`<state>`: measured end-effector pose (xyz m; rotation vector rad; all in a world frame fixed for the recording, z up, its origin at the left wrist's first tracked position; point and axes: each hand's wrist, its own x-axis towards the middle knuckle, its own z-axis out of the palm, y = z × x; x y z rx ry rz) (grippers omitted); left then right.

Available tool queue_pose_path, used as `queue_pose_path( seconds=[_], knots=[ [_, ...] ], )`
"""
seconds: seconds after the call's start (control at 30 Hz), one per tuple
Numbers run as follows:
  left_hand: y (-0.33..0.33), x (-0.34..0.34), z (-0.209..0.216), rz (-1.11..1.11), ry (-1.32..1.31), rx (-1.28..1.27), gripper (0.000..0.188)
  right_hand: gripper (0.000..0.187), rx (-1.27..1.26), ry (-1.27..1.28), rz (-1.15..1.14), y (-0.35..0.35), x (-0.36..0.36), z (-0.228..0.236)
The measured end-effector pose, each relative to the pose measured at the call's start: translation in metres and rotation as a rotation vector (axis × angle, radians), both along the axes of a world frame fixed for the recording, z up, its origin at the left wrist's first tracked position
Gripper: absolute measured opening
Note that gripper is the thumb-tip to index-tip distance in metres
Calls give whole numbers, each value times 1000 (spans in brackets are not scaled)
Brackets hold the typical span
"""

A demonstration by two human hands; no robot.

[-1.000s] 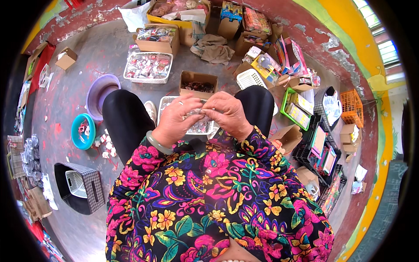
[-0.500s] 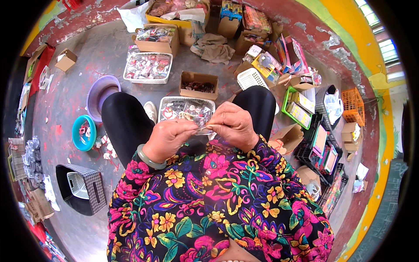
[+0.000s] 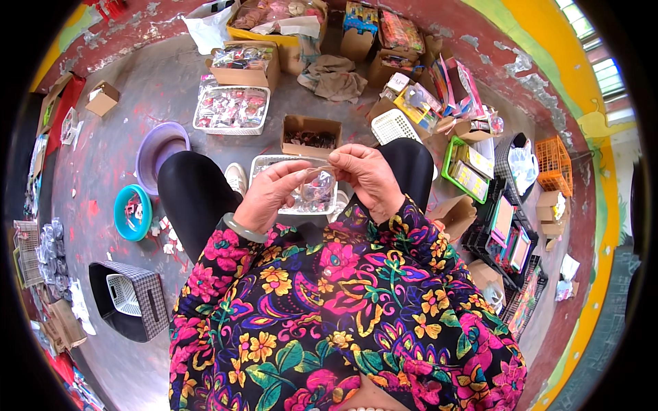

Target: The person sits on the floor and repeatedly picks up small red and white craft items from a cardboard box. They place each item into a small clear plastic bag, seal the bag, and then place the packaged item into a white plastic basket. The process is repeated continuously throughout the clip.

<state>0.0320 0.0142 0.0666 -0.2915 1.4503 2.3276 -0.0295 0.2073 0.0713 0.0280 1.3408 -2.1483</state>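
Note:
In front of my lap, both hands pinch a thin tan loop (image 3: 319,169), perhaps a band or the rim of a small clear bag; its exact kind is too fine to make out. My left hand (image 3: 275,190), with a pale bangle (image 3: 241,231) at the wrist, grips its left side between thumb and fingers. At its upper right, my right hand (image 3: 367,177) holds it with thumb and forefinger. Beneath the hands is a white plastic basket (image 3: 262,164) between my knees, its contents partly hidden.
Ahead stand an open cardboard box (image 3: 312,145) and a white basket of packaged pieces (image 3: 232,128). Purple (image 3: 152,164) and teal (image 3: 133,214) basins are on the left, near a checked bin (image 3: 147,301). At right are a green basket (image 3: 458,152) and black crates (image 3: 510,264).
My hands have opened out and shifted slightly away from my body. The loop between them now shows, where before the fingertips were close together over it.

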Motion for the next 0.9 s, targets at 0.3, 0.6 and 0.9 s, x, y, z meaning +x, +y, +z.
queue_pose_path(
  seconds=[0.3,0.6,0.9],
  knots=[
    [-2,-13,-27,199,-6,6,21,26,176,-1,104,-16,-7,-16],
    [-33,-18,-53,511,35,131,33,15,389,208,185,-37,-37,-55],
    [-60,-15,-66,677,-9,156,28,17,1080,622,596,-39,-55,-169]
  ],
)
